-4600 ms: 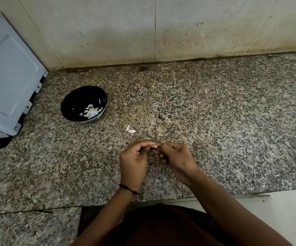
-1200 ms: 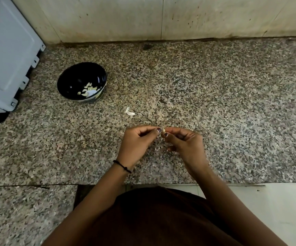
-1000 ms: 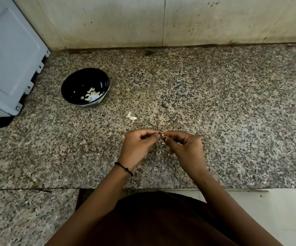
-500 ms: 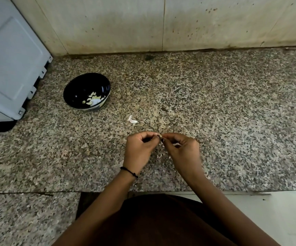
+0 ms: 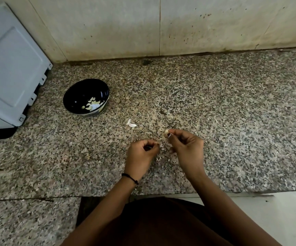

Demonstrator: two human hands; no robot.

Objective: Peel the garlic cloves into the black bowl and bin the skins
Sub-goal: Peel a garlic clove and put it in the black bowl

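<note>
We are watching the two hands coming apart. Half a second ago their fingertips were meeting over the clove, and now a gap is showing between them. The right hand [image 5: 186, 150] is carrying the garlic clove [image 5: 165, 135] alone, its grip pinching the clove between thumb and forefinger, over the speckled tabletop [image 5: 232, 121] and a little farther out than the other hand. The left hand [image 5: 141, 156], with a black wristband [image 5: 130, 178] on its wrist, is sitting nearer the body. Its grip is curling inward, thumb tip against forefinger, and we cannot tell whether any skin is caught there. Small pale flecks [image 5: 163, 149] are lying on the stone between the hands.

The black bowl [image 5: 83, 89] is standing where it was, well apart to the left and near the grey box [image 5: 10, 68], with peeled cloves [image 5: 92, 104] lying inside it. A white scrap of skin [image 5: 131, 123] is still lying on the tabletop between bowl and hands, touching neither.
</note>
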